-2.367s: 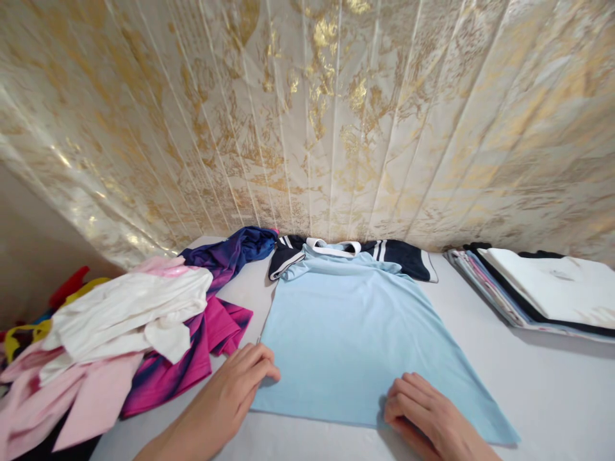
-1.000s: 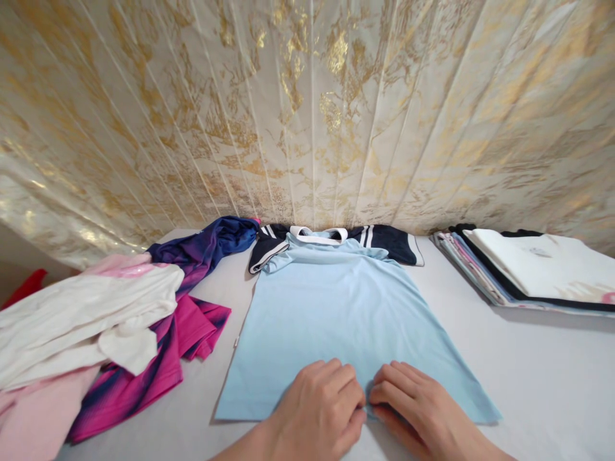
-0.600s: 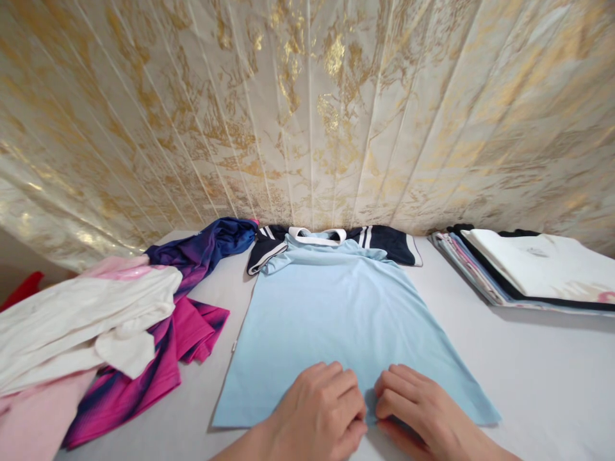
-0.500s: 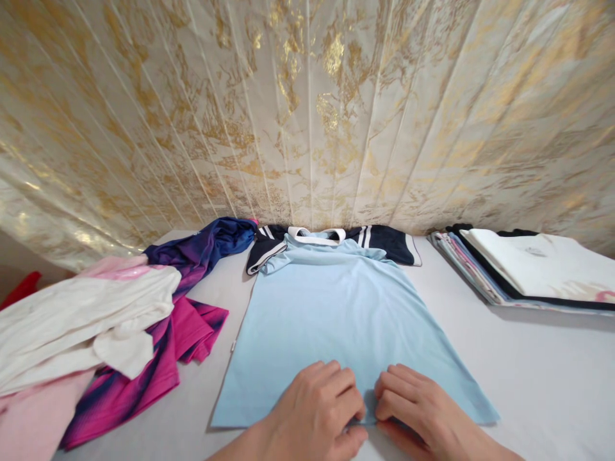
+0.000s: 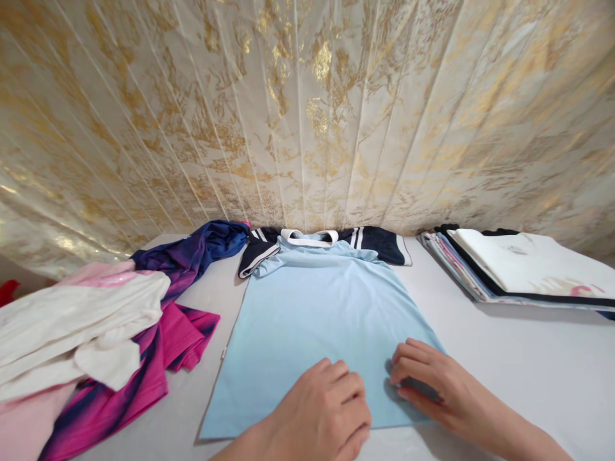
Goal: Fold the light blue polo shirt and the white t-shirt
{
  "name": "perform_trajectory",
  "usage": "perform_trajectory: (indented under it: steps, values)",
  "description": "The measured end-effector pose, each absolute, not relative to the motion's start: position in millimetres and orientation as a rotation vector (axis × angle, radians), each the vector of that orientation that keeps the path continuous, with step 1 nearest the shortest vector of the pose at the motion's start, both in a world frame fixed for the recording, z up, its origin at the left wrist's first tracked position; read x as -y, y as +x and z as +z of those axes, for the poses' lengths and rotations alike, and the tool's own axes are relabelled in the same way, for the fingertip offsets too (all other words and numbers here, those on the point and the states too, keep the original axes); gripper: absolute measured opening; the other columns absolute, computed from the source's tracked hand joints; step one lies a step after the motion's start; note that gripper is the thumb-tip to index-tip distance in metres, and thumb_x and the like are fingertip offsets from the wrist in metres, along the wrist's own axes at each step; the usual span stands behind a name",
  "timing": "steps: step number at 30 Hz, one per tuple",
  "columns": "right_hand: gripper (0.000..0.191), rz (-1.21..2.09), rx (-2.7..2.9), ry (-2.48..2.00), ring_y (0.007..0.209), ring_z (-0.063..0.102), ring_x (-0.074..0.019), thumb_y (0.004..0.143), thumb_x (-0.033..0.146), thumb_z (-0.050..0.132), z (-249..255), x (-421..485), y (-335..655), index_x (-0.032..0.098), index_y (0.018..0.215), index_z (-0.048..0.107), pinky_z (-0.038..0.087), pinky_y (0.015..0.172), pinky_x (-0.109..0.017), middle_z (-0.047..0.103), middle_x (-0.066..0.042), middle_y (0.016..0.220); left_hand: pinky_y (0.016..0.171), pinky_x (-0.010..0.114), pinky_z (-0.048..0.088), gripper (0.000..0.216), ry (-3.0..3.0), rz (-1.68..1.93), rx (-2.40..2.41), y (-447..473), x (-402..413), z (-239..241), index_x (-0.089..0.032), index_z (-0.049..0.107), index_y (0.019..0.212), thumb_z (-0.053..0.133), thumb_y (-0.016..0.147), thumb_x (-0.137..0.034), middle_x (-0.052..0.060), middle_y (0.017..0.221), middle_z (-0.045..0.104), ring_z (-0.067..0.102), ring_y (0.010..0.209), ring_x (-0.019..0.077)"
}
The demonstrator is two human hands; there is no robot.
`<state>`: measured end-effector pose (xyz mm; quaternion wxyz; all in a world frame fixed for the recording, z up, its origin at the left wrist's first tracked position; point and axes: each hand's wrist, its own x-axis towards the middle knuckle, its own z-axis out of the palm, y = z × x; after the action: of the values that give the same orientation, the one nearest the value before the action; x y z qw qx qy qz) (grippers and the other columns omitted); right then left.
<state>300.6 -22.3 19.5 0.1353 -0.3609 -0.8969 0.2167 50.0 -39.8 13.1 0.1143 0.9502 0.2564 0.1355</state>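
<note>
Half-curled fingers (image 5: 353,387) of the left hand (image 5: 324,410) cover the near hem (image 5: 389,427) of a pale-blue fabric shirt (image 5: 312,320), grip hidden; the loosely arched right hand (image 5: 435,384), seemingly empty, overlaps its right edge (image 5: 419,314). Lengthwise, it stretches away to its white collar (image 5: 308,243).

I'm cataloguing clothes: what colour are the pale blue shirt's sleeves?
The sleeves are navy with white stripes; see the head view.

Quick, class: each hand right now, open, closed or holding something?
Left hand: curled over the light-blue shirt; whether it grips cloth cannot be told.
Right hand: open, loosely bent over the shirt, nothing visibly held.
</note>
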Motion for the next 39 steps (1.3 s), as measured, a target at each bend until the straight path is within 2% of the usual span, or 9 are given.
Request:
perform_trajectory:
  steps: [3, 12, 17, 22, 26, 29, 35, 39]
  values:
    - [0.017, 0.683, 2.587, -1.075, 0.084, 0.056, -0.0184, 0.096, 0.02, 0.044, 21, 19, 306, 0.023, 0.089, 0.06, 0.044, 0.072, -0.031, 0.061, -0.005, 0.087, 0.073, 0.031, 0.037, 0.012, 2.871, 0.347, -0.635, 67, 38, 12, -0.02, 0.058, 0.095, 0.062, 0.09, -0.03, -0.002, 0.101, 0.062, 0.053, 0.089, 0.0151]
    - [0.019, 0.921, 2.476, -1.282, 0.083, 0.058, -0.0166, 0.095, 0.025, 0.05, 25, 18, 329, 0.023, 0.079, 0.059, 0.047, 0.074, -0.028, 0.06, -0.001, 0.083, 0.066, 0.032, 0.044, 0.026, 2.827, 0.362, -0.842, 124, 35, -3, -0.016, 0.056, 0.09, 0.063, 0.087, -0.041, 0.004, 0.091, 0.061, 0.058, 0.084, 0.0192]
    - [0.021, 0.935, 2.478, -1.29, 0.081, 0.057, -0.0166, 0.095, 0.024, 0.049, 23, 17, 326, 0.022, 0.076, 0.057, 0.047, 0.073, -0.028, 0.058, -0.001, 0.081, 0.062, 0.033, 0.044, 0.014, 2.872, 0.479, -0.829, 139, 36, -13, -0.015, 0.056, 0.088, 0.062, 0.087, -0.028, 0.004, 0.089, 0.061, 0.057, 0.078, 0.0185]
    - [0.019, 0.887, 2.461, -1.308, 0.082, 0.058, -0.0176, 0.094, 0.026, 0.05, 27, 15, 336, 0.023, 0.08, 0.062, 0.048, 0.074, -0.029, 0.059, -0.002, 0.082, 0.06, 0.033, 0.042, 0.016, 2.873, 0.476, -0.836, 144, 38, -16, -0.016, 0.056, 0.085, 0.059, 0.09, -0.03, 0.003, 0.085, 0.061, 0.058, 0.077, 0.0187]
    - [0.019, 0.851, 2.407, -1.415, 0.078, 0.056, -0.017, 0.094, 0.026, 0.049, 25, 11, 352, 0.024, 0.083, 0.064, 0.047, 0.073, -0.03, 0.057, -0.002, 0.083, 0.058, 0.033, 0.04, 0.009, 2.892, 0.562, -0.843, 149, 38, -22, -0.016, 0.055, 0.081, 0.059, 0.089, -0.02, 0.001, 0.08, 0.059, 0.056, 0.072, 0.0172]
    - [0.021, 0.869, 2.402, -1.418, 0.082, 0.056, -0.0176, 0.095, 0.023, 0.044, 21, 8, 359, 0.023, 0.083, 0.062, 0.047, 0.076, -0.031, 0.057, -0.002, 0.086, 0.057, 0.033, 0.039, 0.011, 2.917, 0.578, -0.824, 151, 39, -25, -0.016, 0.055, 0.079, 0.06, 0.088, -0.02, 0.002, 0.078, 0.06, 0.056, 0.07, 0.0172]
    - [0.025, 0.869, 2.417, -1.388, 0.085, 0.057, -0.0186, 0.096, 0.023, 0.04, 20, 8, 360, 0.023, 0.085, 0.063, 0.047, 0.078, -0.034, 0.059, -0.003, 0.086, 0.067, 0.032, 0.043, 0.015, 2.806, 0.413, -0.794, 142, 33, -6, -0.018, 0.059, 0.083, 0.06, 0.091, -0.031, 0.001, 0.087, 0.064, 0.059, 0.081, 0.0178]
    - [0.022, 0.827, 2.379, -1.458, 0.081, 0.06, -0.018, 0.095, 0.025, 0.043, 25, 11, 360, 0.023, 0.086, 0.063, 0.049, 0.075, -0.032, 0.064, -0.003, 0.087, 0.081, 0.032, 0.045, 0.011, 2.745, 0.349, -0.778, 121, 20, 19, -0.021, 0.058, 0.104, 0.052, 0.096, -0.026, 0.001, 0.105, 0.064, 0.058, 0.096, 0.0175]
